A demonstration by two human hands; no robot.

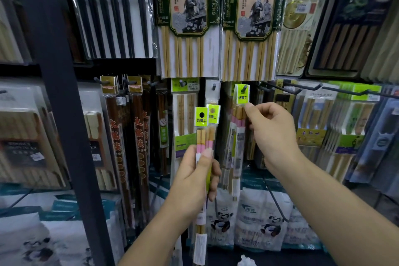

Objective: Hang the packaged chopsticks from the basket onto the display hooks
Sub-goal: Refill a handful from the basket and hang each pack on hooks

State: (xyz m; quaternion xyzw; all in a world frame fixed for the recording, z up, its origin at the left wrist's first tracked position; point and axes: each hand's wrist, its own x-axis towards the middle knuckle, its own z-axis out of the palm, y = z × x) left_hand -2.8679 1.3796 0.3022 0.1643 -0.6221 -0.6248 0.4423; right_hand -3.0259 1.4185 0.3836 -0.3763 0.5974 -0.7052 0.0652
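Two hands at a chopstick display: one pack on its hook, two more held.

Head view: the left hand (192,175) grips two chopstick packs (203,134) upright around their middle, thumb across the front. Their neon-yellow header cards sit just below a bare peg (213,87). To their right a third chopstick pack (241,95) hangs with its header hole over the tip of a display hook (245,88). The right hand (269,129) pinches that header's lower right corner between thumb and forefinger. Large hot-pot chopstick packs (187,17) hang above, and dark red-brown chopstick packs (116,136) hang to the left.
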